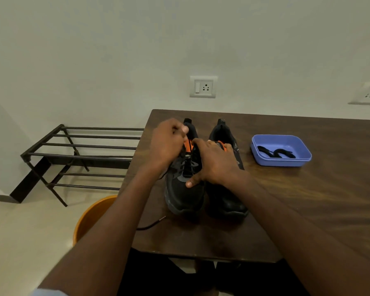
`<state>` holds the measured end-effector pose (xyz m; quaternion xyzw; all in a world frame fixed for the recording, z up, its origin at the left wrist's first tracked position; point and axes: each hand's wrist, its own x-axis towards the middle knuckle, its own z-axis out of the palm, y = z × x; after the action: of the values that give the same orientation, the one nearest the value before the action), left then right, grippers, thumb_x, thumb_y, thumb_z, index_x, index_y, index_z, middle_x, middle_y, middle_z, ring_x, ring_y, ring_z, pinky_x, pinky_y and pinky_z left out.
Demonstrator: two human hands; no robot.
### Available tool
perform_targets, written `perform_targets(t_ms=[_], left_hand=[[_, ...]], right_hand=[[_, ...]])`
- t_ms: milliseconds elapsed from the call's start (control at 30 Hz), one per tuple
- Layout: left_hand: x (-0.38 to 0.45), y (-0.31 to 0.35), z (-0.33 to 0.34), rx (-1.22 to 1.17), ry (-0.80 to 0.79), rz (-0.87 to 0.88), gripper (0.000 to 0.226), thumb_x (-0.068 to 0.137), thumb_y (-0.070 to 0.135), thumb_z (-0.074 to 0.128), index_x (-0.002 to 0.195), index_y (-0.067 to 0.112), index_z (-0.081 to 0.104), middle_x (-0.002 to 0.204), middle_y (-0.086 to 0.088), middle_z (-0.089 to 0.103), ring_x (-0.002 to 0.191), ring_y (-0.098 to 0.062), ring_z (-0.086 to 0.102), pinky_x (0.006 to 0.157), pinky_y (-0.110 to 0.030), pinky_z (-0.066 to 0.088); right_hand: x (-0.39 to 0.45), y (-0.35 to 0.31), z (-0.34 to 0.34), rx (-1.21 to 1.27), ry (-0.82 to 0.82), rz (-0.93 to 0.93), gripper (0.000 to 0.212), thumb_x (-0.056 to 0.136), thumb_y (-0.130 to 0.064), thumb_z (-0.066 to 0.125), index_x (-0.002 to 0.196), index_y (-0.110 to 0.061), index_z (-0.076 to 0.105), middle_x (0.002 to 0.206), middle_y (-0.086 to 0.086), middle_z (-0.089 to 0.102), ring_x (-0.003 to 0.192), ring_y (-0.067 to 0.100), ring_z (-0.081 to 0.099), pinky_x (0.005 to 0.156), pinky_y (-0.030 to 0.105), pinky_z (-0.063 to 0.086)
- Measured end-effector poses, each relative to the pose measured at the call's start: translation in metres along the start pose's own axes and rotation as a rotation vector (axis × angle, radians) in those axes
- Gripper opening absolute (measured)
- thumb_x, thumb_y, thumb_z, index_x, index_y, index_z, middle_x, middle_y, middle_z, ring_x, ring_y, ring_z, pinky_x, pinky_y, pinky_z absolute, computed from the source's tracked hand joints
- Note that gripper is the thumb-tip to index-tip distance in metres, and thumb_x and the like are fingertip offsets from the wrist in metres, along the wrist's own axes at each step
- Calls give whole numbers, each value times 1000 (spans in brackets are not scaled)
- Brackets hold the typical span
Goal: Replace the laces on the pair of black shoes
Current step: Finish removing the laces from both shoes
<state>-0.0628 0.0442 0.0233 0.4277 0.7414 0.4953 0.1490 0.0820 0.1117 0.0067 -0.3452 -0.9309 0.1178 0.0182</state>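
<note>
Two black shoes with orange lining stand side by side on the brown table (308, 199), toes toward me: the left shoe (184, 195) and the right shoe (224, 201). My left hand (169, 144) is closed above the left shoe's tongue, pinching its black lace near the top eyelets. My right hand (214, 163) lies across the left shoe's lacing and grips its upper, thumb on the vamp. A loose end of the black lace (152, 225) trails over the table's left front edge.
A blue plastic tray (303, 155) holding black laces (273, 152) sits on the table to the right of the shoes. A dark metal shoe rack (77, 154) stands by the wall at left. An orange tub (90, 216) is on the floor under the table's left edge.
</note>
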Motion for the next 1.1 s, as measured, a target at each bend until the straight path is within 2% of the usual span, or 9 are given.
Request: perform_targets(t_ms=[100, 267, 500, 567, 733, 833, 1000, 1033, 1100], left_hand=[[3, 2, -5, -280, 15, -63, 15, 103, 22, 59, 93, 12, 61, 73, 1, 62, 61, -13, 59, 54, -22, 47], [1, -18, -5, 546, -160, 147, 9, 89, 35, 76, 87, 32, 67, 81, 12, 66, 75, -7, 64, 61, -26, 49], [10, -18, -12, 415, 74, 178, 5, 89, 34, 75, 88, 32, 72, 84, 14, 70, 84, -9, 66, 84, -43, 55], [13, -24, -16, 498, -20, 153, 21, 83, 45, 80, 100, 34, 73, 89, 16, 69, 91, -9, 66, 92, -48, 52], [7, -23, -10, 596, -46, 206, 11, 88, 38, 77, 80, 31, 75, 75, 15, 68, 78, -5, 63, 91, -48, 53], [6, -18, -5, 371, 34, 199, 15, 93, 31, 72, 78, 29, 69, 75, 12, 70, 76, -5, 65, 81, -43, 56], [5, 7, -12, -511, 231, -8, 15, 109, 18, 47, 99, 10, 55, 81, -1, 69, 68, -13, 69, 53, -18, 46], [6, 7, -15, -591, 263, -57, 15, 110, 19, 45, 101, 10, 53, 78, 0, 64, 62, -12, 62, 51, -21, 41], [12, -3, -19, -396, 266, -25, 13, 109, 23, 49, 103, 12, 54, 81, 3, 60, 63, -7, 52, 56, -24, 39]], right_hand=[[-1, -1, -1, 11, -4, 1, 127, 59, -66, 89, 159, -28, 21, 159, -1, 41, 152, 25, 29, 123, 61, 13], [-1, -2, 0, 18, -11, 12, 127, 60, -66, 88, 159, -28, 20, 161, -1, 39, 153, 26, 27, 123, 61, 11], [-2, -3, -3, 41, -16, 25, 128, 60, -64, 89, 160, -27, 20, 161, 1, 39, 153, 27, 29, 123, 61, 11], [-2, -3, -3, 49, -21, 26, 128, 61, -63, 89, 161, -27, 18, 162, 2, 38, 154, 28, 27, 123, 61, 9], [-2, -5, -3, 42, -25, 26, 129, 61, -64, 89, 161, -27, 17, 163, 1, 38, 153, 27, 29, 123, 62, 10], [-2, -5, -2, 40, -16, 26, 130, 59, -64, 89, 161, -28, 18, 162, 1, 40, 152, 27, 30, 122, 62, 12], [-2, -4, -2, 53, -11, 21, 130, 57, -65, 90, 160, -29, 20, 161, 1, 41, 152, 27, 31, 123, 61, 11], [-2, -3, -2, 56, -10, 23, 129, 57, -65, 90, 160, -29, 20, 160, 1, 41, 152, 27, 31, 123, 61, 11], [-2, -3, -2, 55, -12, 30, 129, 58, -65, 90, 160, -29, 20, 161, 2, 41, 152, 28, 31, 123, 61, 10]])
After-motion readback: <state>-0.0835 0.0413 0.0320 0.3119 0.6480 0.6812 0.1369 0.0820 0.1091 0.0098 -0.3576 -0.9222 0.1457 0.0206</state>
